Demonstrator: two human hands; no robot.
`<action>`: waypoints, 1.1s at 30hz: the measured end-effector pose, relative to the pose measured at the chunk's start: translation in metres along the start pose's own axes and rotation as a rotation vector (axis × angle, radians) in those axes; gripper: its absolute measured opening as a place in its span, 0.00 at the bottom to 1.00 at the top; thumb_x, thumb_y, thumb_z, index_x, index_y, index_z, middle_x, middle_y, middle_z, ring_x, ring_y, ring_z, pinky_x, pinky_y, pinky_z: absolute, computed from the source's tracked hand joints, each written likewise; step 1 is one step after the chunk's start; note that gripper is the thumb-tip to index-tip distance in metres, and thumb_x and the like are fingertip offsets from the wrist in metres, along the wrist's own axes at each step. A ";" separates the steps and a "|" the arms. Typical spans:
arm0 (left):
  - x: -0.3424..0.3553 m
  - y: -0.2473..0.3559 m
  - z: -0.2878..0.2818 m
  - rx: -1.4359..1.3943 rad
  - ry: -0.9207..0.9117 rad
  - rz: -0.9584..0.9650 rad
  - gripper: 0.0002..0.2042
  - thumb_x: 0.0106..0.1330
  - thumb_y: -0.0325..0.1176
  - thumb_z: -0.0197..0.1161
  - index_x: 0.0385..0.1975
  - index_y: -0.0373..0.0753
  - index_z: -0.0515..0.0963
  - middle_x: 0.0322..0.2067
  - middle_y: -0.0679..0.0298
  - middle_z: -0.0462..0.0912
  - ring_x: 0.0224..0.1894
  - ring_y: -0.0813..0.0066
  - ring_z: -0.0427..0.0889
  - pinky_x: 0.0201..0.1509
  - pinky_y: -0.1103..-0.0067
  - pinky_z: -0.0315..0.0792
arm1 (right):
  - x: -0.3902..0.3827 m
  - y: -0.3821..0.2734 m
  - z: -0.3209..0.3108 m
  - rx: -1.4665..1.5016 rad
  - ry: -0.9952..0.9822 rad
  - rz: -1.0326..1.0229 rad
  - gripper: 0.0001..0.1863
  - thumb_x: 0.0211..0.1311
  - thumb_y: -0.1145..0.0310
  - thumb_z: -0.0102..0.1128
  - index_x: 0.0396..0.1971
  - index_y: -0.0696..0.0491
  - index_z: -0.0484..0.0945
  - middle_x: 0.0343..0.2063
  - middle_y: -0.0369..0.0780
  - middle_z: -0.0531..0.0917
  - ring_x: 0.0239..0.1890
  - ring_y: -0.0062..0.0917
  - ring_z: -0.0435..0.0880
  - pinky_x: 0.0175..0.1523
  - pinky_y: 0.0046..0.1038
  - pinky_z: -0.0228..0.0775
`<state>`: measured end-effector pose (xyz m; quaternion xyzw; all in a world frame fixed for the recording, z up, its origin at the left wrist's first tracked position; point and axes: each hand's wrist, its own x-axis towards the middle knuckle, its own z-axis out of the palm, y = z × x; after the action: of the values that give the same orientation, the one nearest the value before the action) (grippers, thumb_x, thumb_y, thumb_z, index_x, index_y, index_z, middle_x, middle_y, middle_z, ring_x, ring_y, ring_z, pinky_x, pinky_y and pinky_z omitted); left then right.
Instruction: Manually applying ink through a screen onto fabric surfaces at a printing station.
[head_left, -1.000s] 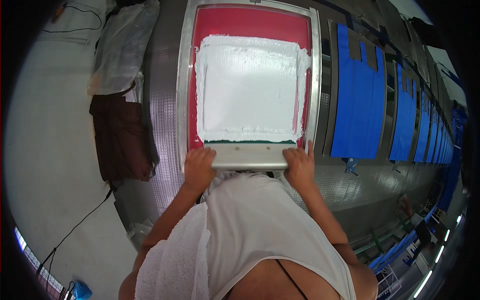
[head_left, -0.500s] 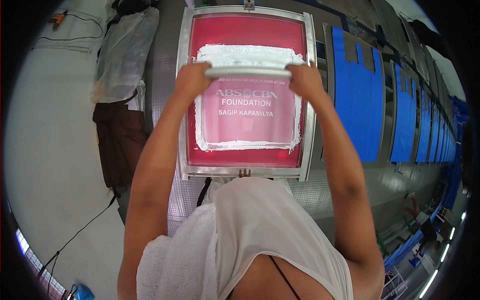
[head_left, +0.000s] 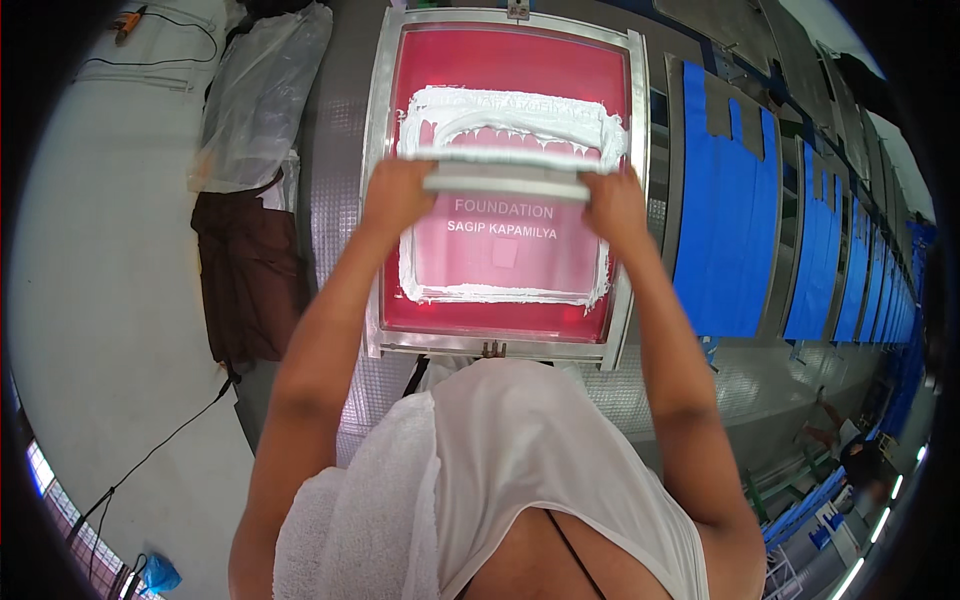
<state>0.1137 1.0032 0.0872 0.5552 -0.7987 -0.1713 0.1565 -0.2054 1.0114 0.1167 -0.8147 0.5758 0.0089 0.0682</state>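
Observation:
My left hand [head_left: 400, 195] and my right hand [head_left: 613, 208] grip the two ends of a pale squeegee [head_left: 505, 184], slightly blurred, held across the upper middle of a printing screen. The screen has a silver metal frame [head_left: 374, 270] and red mesh [head_left: 510, 55]. Thick white ink [head_left: 520, 107] lies in a smeared band above the squeegee and as a border round a pink stencil area [head_left: 460, 268], where white lettering shows below the squeegee.
On the left, a white surface [head_left: 110, 300] holds a dark brown cloth [head_left: 245, 270], clear plastic [head_left: 255, 90], a cord and an orange tool [head_left: 127, 28]. To the right, boards with blue covering [head_left: 720, 230] stand in a long row along the metal table [head_left: 640, 400].
The squeegee and both hands moved from the screen's near edge toward its far part, then slightly back toward me. The white sheet of ink over the middle has thinned, exposing pink stencil and lettering.

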 end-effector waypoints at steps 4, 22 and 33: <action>0.069 -0.003 -0.026 -0.023 -0.091 -0.110 0.12 0.49 0.36 0.67 0.34 0.42 0.81 0.29 0.53 0.82 0.34 0.53 0.81 0.39 0.66 0.74 | 0.065 0.026 -0.027 -0.010 -0.089 0.021 0.18 0.42 0.71 0.56 0.38 0.47 0.81 0.29 0.43 0.84 0.37 0.36 0.83 0.56 0.45 0.63; 0.023 0.002 -0.010 -0.008 -0.064 -0.078 0.13 0.44 0.31 0.67 0.33 0.43 0.82 0.29 0.55 0.83 0.35 0.55 0.81 0.42 0.65 0.73 | 0.022 0.001 -0.012 -0.075 -0.188 0.055 0.18 0.42 0.74 0.55 0.37 0.46 0.80 0.27 0.42 0.83 0.37 0.33 0.82 0.63 0.45 0.56; 0.048 0.008 -0.065 0.119 0.332 -0.091 0.20 0.53 0.42 0.66 0.44 0.40 0.76 0.38 0.56 0.80 0.45 0.55 0.76 0.49 0.66 0.69 | 0.124 0.040 -0.082 0.126 -0.191 -0.047 0.26 0.35 0.74 0.51 0.43 0.52 0.81 0.36 0.49 0.82 0.41 0.43 0.81 0.48 0.37 0.73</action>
<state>0.1195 0.9545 0.1512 0.6199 -0.7445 -0.0366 0.2453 -0.2062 0.8718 0.1823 -0.8176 0.5467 0.0486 0.1743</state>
